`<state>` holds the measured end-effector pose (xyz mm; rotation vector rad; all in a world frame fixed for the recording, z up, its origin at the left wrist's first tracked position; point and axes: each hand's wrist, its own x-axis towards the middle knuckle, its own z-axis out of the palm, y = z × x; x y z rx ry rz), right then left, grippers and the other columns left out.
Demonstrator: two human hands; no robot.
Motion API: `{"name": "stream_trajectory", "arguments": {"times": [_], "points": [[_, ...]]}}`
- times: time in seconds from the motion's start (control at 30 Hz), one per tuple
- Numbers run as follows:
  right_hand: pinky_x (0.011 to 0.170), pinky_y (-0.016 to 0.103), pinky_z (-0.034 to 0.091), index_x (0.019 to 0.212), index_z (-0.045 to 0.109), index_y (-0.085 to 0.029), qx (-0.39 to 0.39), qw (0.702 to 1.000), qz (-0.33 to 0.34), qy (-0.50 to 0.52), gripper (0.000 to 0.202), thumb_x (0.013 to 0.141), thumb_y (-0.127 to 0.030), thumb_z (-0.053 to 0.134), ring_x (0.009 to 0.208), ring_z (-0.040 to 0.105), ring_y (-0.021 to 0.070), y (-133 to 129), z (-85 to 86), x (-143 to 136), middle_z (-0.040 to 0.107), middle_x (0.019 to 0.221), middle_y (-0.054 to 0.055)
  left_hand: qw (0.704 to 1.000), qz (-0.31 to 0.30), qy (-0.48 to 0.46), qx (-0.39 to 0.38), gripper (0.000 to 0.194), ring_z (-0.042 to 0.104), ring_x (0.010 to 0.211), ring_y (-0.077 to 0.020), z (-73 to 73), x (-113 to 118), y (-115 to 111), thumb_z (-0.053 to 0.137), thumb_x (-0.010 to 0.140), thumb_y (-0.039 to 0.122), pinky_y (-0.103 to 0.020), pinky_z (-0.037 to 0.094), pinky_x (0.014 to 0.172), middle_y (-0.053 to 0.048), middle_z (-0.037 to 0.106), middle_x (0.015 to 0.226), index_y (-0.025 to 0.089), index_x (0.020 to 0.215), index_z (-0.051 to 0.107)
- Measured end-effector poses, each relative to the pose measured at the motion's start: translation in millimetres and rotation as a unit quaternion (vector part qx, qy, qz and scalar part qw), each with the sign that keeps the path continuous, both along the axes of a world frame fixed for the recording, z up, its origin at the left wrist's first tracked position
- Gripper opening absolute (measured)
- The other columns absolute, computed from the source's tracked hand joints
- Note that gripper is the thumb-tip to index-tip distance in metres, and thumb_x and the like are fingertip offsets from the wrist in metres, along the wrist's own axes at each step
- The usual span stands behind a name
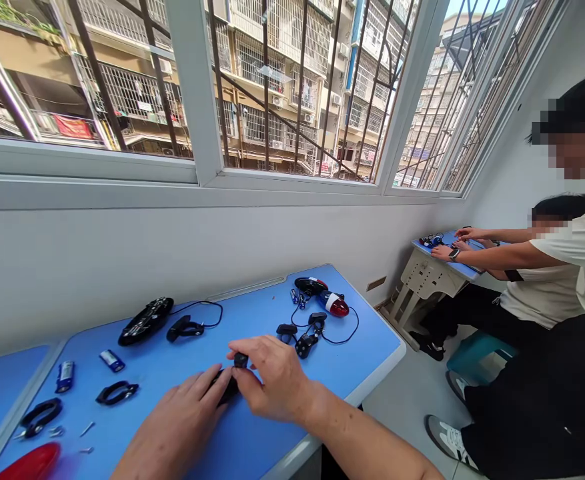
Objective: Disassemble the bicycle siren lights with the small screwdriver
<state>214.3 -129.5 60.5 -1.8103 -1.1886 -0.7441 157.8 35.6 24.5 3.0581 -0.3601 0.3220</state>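
My left hand (pixel 185 410) is closed on a dark part (pixel 228 390) low over the blue desk; the fingers cover most of it. Between the thumb and fingers of my right hand (pixel 275 373) is a small black piece (pixel 241 361), held against or just above the far end of that part. Whether the two pieces join cannot be seen. Beyond my hands lie a black oval device (pixel 146 321) and a black clamp (pixel 185 328) linked to it by a cord. To the left are a black ring clamp (pixel 117 393) and a blue battery (pixel 111 361).
Another battery (pixel 65 377), a second ring clamp (pixel 41 417), small screws (pixel 87 429) and a red cover (pixel 29 463) lie at left. Red-and-blue lamps (pixel 334 303) with corded black parts (pixel 306 345) sit at right. Two people are at another desk (pixel 429 273); a teal stool (pixel 477 360) stands nearby.
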Motion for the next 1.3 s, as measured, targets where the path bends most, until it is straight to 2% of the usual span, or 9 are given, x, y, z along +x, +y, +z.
{"name": "stream_trajectory", "arguments": {"times": [0.13, 0.33, 0.47, 0.63, 0.93, 1.03, 1.2, 1.3], "points": [[0.076, 0.029, 0.054, 0.116, 0.046, -0.019, 0.013, 1.000, 0.005, -0.003, 0.032, 0.084, -0.015, 0.042, 0.081, 0.065, 0.0154, -0.5, -0.1, -0.2, 0.070, 0.094, 0.006, 0.997, -0.024, -0.067, -0.025, 0.039, 0.063, 0.101, -0.0276, -6.4, 0.3, 4.8, 0.033, 0.089, 0.031, -0.041, 0.052, 0.082, -0.012, 0.064, 0.118, 0.020, 0.111, 0.064], [0.061, 0.025, 0.055, 0.120, 0.044, -0.019, 0.113, 0.993, 0.016, -0.015, 0.039, 0.081, -0.015, 0.045, 0.073, 0.063, 0.0153, 7.5, 0.4, 2.2, 0.070, 0.086, 0.005, 0.985, -0.057, -0.151, -0.054, 0.040, 0.066, 0.094, -0.0257, -13.8, 1.8, 11.2, 0.036, 0.089, 0.039, -0.035, 0.055, 0.076, -0.010, 0.067, 0.110, 0.022, 0.110, 0.065], [0.055, 0.026, 0.054, 0.121, 0.042, -0.021, 0.152, 0.988, 0.007, -0.019, 0.042, 0.080, -0.014, 0.045, 0.066, 0.061, 0.0152, 13.2, -5.5, 6.2, 0.069, 0.085, 0.005, 0.984, -0.046, -0.158, -0.061, 0.041, 0.065, 0.097, -0.0274, -16.8, -0.5, 11.1, 0.035, 0.090, 0.040, -0.038, 0.056, 0.078, -0.011, 0.067, 0.111, 0.021, 0.111, 0.064], [0.055, 0.028, 0.055, 0.122, 0.041, -0.021, 0.152, 0.988, 0.000, -0.014, 0.041, 0.081, -0.016, 0.045, 0.068, 0.062, 0.0160, 13.7, -15.9, 8.8, 0.069, 0.088, 0.005, 0.987, -0.044, -0.149, -0.050, 0.041, 0.065, 0.099, -0.0288, -19.4, -2.4, 11.4, 0.036, 0.089, 0.042, -0.042, 0.056, 0.079, -0.013, 0.067, 0.112, 0.022, 0.113, 0.063], [0.054, 0.027, 0.056, 0.125, 0.040, -0.023, 0.163, 0.987, 0.009, 0.007, 0.047, 0.080, -0.014, 0.046, 0.070, 0.061, 0.0162, 12.6, -22.5, 10.0, 0.069, 0.090, 0.005, 0.982, -0.050, -0.174, -0.050, 0.038, 0.066, 0.095, -0.0260, -24.1, -1.4, 14.1, 0.035, 0.089, 0.043, -0.041, 0.057, 0.076, -0.010, 0.068, 0.110, 0.032, 0.119, 0.056], [0.054, 0.027, 0.055, 0.125, 0.041, -0.022, 0.173, 0.985, 0.010, 0.004, 0.046, 0.080, -0.014, 0.047, 0.070, 0.060, 0.0161, 13.4, -22.0, 10.2, 0.069, 0.088, 0.005, 0.982, -0.042, -0.182, -0.029, 0.041, 0.067, 0.093, -0.0267, -22.7, -1.0, 14.0, 0.031, 0.090, 0.043, -0.042, 0.057, 0.074, -0.011, 0.068, 0.108, 0.029, 0.115, 0.060], [0.054, 0.026, 0.055, 0.125, 0.041, -0.022, 0.185, 0.983, 0.012, 0.004, 0.047, 0.079, -0.014, 0.047, 0.069, 0.060, 0.0160, 13.8, -19.7, 9.2, 0.069, 0.088, 0.006, 0.983, -0.045, -0.180, 0.007, 0.052, 0.068, 0.089, -0.0270, -15.6, -0.1, 11.9, 0.025, 0.092, 0.043, -0.039, 0.057, 0.072, -0.015, 0.069, 0.104, 0.018, 0.107, 0.068], [0.052, 0.026, 0.055, 0.125, 0.040, -0.023, 0.179, 0.984, 0.007, 0.004, 0.046, 0.081, -0.016, 0.046, 0.069, 0.060, 0.0161, 13.7, -19.4, 8.3, 0.069, 0.088, 0.005, 0.983, -0.043, -0.180, 0.006, 0.052, 0.068, 0.090, -0.0264, -14.2, 0.4, 11.2, 0.025, 0.092, 0.043, -0.037, 0.057, 0.073, -0.014, 0.070, 0.105, 0.018, 0.107, 0.068]]}}
